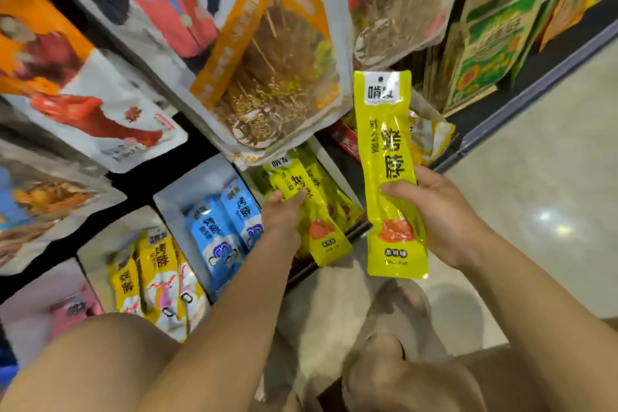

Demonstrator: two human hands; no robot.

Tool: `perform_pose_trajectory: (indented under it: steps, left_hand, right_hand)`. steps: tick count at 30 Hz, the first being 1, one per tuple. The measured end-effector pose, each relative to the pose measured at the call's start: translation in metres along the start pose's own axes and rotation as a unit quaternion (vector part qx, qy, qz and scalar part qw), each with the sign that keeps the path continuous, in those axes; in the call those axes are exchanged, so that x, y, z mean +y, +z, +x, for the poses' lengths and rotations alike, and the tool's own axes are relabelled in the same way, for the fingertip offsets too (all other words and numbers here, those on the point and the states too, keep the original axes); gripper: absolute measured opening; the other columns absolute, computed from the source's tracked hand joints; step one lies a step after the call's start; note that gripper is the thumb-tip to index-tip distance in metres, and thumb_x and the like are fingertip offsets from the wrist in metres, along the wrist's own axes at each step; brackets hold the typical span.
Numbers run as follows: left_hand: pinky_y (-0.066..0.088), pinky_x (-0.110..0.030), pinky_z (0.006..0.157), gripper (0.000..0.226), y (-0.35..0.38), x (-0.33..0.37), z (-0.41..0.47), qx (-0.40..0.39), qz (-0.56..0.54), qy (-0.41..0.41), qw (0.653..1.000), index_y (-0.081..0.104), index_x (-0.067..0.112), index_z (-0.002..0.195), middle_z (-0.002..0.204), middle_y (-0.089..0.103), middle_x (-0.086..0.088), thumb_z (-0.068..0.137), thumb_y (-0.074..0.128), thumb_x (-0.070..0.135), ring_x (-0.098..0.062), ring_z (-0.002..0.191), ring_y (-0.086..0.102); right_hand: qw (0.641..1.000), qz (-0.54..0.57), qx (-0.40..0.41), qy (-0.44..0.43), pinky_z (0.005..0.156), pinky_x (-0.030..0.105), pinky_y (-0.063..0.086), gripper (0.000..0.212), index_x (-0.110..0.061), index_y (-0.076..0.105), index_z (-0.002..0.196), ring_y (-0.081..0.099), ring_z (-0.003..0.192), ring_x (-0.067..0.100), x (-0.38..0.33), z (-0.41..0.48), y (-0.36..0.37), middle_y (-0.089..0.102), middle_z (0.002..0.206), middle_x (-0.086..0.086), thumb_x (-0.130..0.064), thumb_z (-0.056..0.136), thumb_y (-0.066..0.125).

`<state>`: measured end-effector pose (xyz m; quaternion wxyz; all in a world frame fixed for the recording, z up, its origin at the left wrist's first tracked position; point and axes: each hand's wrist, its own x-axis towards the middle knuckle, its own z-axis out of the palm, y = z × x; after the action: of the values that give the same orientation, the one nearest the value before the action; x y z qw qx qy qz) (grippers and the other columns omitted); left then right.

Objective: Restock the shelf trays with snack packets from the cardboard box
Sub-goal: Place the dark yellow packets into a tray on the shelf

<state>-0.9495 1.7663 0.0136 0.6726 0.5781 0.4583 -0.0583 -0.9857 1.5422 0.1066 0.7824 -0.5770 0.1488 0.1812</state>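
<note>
My right hand (441,214) grips a long yellow-green snack packet (388,157) by its lower half and holds it upright in front of the shelf. My left hand (282,214) rests on a stack of the same yellow-green packets (321,207) lying in a shelf tray (322,150), fingers closed over the top one. The cardboard box is not in view.
To the left stand a tray of blue packets (224,227), a tray of yellow packets (157,281) and a pink packet tray (72,309). Large snack bags (267,67) hang above. The shelf edge (521,104) runs to the right, with floor (535,211) beyond. My knees show below.
</note>
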Motion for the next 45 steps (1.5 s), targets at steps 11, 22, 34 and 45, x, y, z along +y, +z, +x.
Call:
perform_pose_trajectory:
  steps: [11,22,34,45]
  left_hand:
    - [0.049,-0.048,0.105,0.074,0.036,-0.016,0.055,0.002,0.025,0.005,1.0,0.047,0.023,0.144,0.132,0.063,-0.003,0.08,0.081,0.007,-0.025,0.118,0.063]
    - [0.042,-0.019,0.077,0.052,0.038,-0.011,0.037,0.051,0.281,0.163,0.944,0.055,0.011,0.137,0.125,0.066,-0.001,0.089,0.075,0.018,-0.017,0.113,0.063]
    - [0.039,-0.03,0.094,0.048,-0.036,-0.002,0.012,0.179,0.307,0.312,0.881,0.05,0.007,0.129,0.125,0.048,-0.014,0.088,0.073,0.017,-0.028,0.116,0.046]
    - [0.056,-0.038,0.078,0.059,-0.057,-0.009,0.033,0.089,0.327,0.204,0.918,0.033,0.023,0.155,0.128,0.062,-0.001,0.101,0.055,0.023,-0.022,0.092,0.063]
  right_hand:
    - [0.999,0.007,0.013,0.033,0.058,0.035,0.057,0.026,-0.016,0.071,0.112,0.072,0.069,0.023,-0.002,0.03,-0.019,0.076,0.089,0.008,-0.003,0.089,0.066]
    - [0.999,-0.003,0.02,0.042,0.059,0.033,0.059,0.024,-0.017,0.072,0.106,0.073,0.072,0.022,0.005,0.035,-0.021,0.077,0.091,0.006,-0.002,0.089,0.066]
    - [0.997,-0.022,0.009,0.077,0.064,0.034,0.057,0.022,-0.019,0.074,0.104,0.074,0.076,0.024,0.026,0.039,0.002,0.078,0.095,0.008,-0.005,0.09,0.066]
    - [0.979,-0.139,-0.004,0.148,0.082,0.046,0.059,0.017,-0.014,0.077,0.098,0.075,0.088,0.032,0.067,0.066,0.058,0.079,0.095,0.01,-0.01,0.082,0.074]
